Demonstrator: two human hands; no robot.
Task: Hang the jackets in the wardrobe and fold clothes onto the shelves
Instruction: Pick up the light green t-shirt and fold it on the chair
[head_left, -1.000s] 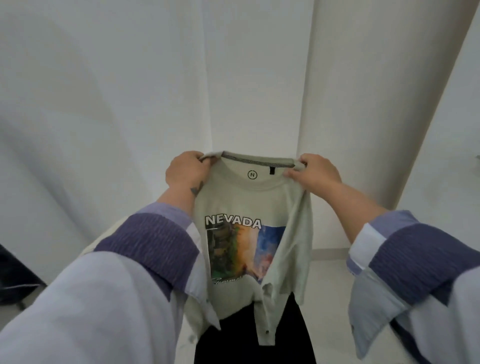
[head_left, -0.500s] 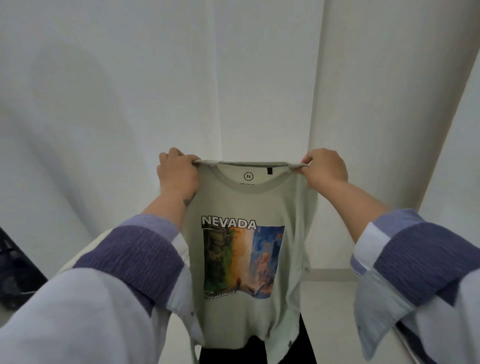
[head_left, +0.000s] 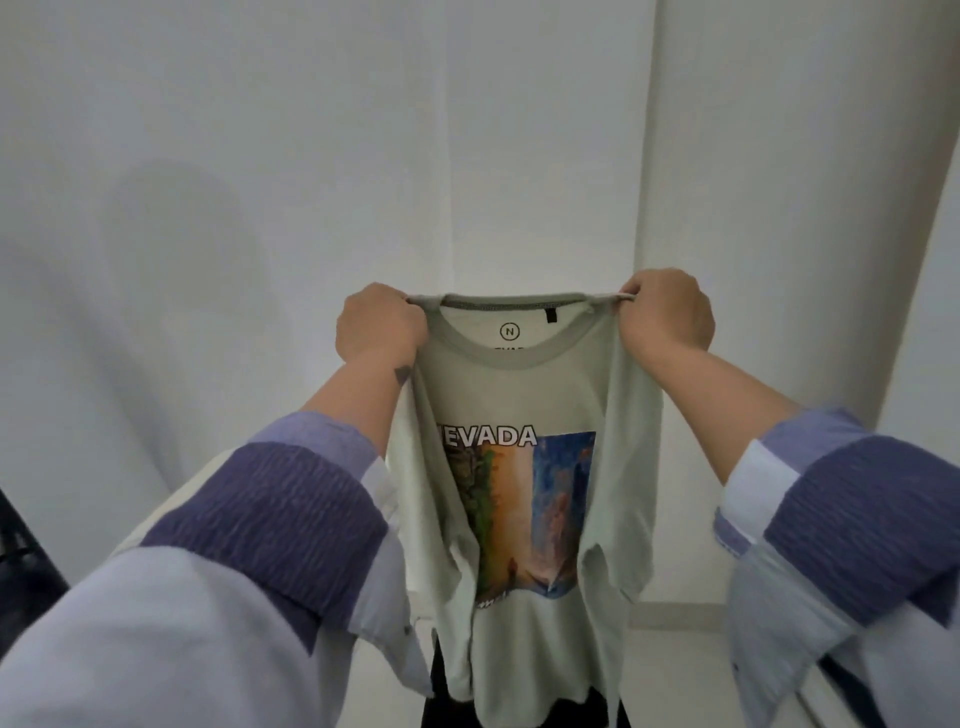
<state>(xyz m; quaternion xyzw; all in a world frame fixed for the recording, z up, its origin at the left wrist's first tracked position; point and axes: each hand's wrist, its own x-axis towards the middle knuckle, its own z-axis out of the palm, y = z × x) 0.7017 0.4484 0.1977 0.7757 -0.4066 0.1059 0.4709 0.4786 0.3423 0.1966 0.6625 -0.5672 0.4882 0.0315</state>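
Against the wall (head_left: 260, 156), raised higher: T-shirt (head_left: 519, 395), sides now creased.

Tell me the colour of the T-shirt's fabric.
Pale sage green T-shirt, with a multicoloured NEVADA print; seen in the head view.

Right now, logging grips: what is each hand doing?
Left hand: closed, gripping the T-shirt at its left shoulder.
Right hand: closed, gripping its right shoulder.

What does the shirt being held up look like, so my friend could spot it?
Look in front of the white wall, between the two raised hands. The T-shirt hangs from its shoulders, gripped by the left hand and right hand. It is pale green, with "NEVADA" over a colourful picture.
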